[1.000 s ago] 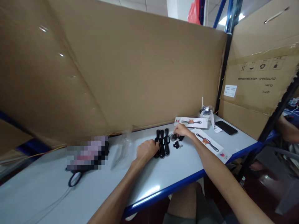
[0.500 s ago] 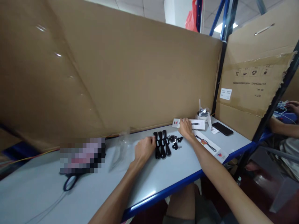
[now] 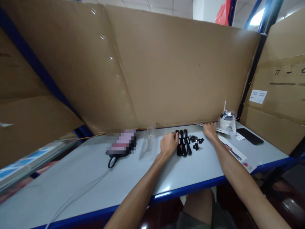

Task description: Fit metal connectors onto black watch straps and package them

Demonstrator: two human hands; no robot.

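Observation:
My right hand (image 3: 210,129) is closed around a white packaging card (image 3: 222,130), which is tilted nearly edge-on at the back of the table. Just in front of it lies a second white card (image 3: 245,163) carrying a tool with a dark handle and a reddish part. My left hand (image 3: 168,143) rests closed on the table, its thumb against a row of black, waisted plastic pieces (image 3: 183,143). Its curled fingers hide whatever may be inside. Between my hands, right of that row, are small black parts with shiny metal bits (image 3: 196,140).
A clear plastic bag (image 3: 148,143) and a blurred-out device with a looped strap (image 3: 112,162) lie to the left. At the right stand a wrapped cup with a straw (image 3: 227,120) and a black phone (image 3: 249,136). Cardboard (image 3: 178,73) walls the back; the table has a blue edge (image 3: 190,187).
The view has swung left, so everything sits further right in it. In my right hand the card has tipped from face-up to nearly edge-on. My left hand stays by the black pieces.

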